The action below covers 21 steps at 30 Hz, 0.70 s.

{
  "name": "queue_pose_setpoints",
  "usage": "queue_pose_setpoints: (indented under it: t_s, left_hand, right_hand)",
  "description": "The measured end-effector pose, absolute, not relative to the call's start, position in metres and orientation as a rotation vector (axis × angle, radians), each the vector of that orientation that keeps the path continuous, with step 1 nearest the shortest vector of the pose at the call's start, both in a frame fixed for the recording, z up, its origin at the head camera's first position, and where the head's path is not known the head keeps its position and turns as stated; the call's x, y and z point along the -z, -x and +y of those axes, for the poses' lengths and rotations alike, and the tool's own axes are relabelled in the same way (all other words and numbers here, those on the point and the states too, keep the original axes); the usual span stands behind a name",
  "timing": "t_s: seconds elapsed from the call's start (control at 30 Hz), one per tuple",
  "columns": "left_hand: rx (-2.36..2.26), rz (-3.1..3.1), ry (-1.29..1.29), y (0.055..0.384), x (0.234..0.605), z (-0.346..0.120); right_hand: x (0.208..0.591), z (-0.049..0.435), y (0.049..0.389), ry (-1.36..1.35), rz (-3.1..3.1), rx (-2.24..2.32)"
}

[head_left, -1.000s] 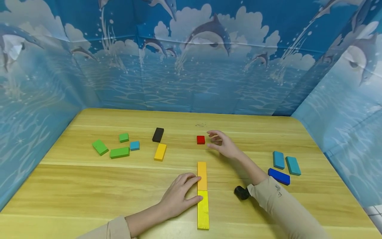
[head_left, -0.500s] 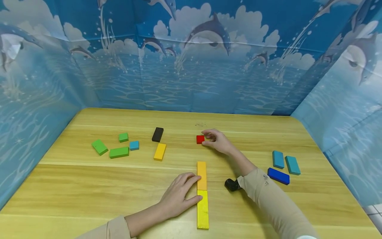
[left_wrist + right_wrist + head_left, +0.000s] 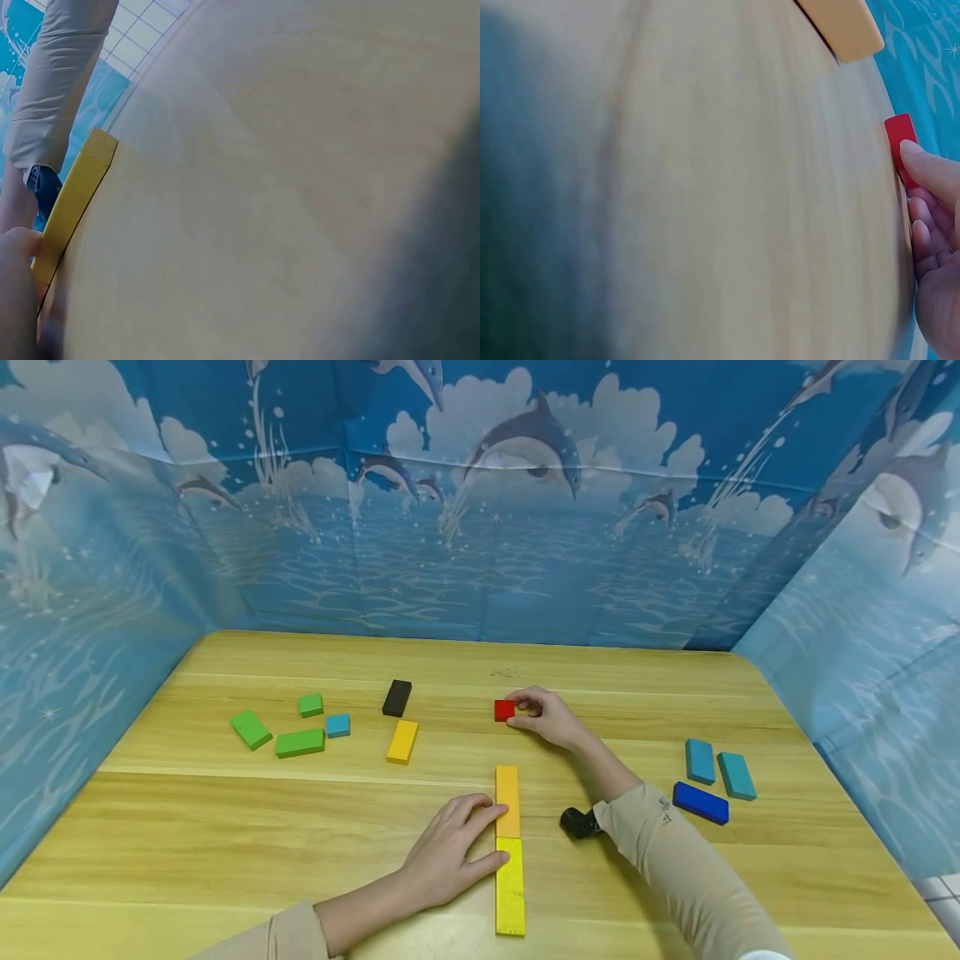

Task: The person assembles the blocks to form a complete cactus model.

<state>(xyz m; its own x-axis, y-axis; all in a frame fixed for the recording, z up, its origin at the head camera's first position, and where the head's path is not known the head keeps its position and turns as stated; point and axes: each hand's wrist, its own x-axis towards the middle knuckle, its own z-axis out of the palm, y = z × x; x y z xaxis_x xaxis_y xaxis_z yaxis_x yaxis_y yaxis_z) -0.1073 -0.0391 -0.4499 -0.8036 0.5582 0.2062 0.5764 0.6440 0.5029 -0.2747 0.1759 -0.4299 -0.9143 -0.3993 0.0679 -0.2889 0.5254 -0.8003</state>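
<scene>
Red block: on the tabletop, as far as the head view tells; 9 o'clock from the right palm, 12 o'clock from the orange block and apart from it.
Red block's long axis: cannot tell; from above it looks nearly square.
Nearer hand: right hand, thumb and index finger pinching the 3 o'clock end of the red.
Left hand: farther off, the red at its 1 o'clock; fingers relaxed, thumb and index apart, index touching orange, thumb touching yellow.
Yellow-orange row: yellow block end to end with orange, long axis 12 to 6 o'clock.
Red, orange, yellow: one each.
9 o'clock side: three green blocks, one small blue block, one black block, one amber block.
Toward 3 to 4 o'clock: one mid-blue block, one teal block, one dark blue block.
All blocks: twelve.
</scene>
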Motion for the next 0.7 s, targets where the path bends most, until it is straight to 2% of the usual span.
queue_pose_setpoints:
  t_s: [0.7]
  left_hand:
    - [0.871,-2.792,0.990,0.108,0.452,-0.040]
  right_hand:
    - [0.424,0.179,0.243,0.672,2.569,1.334]
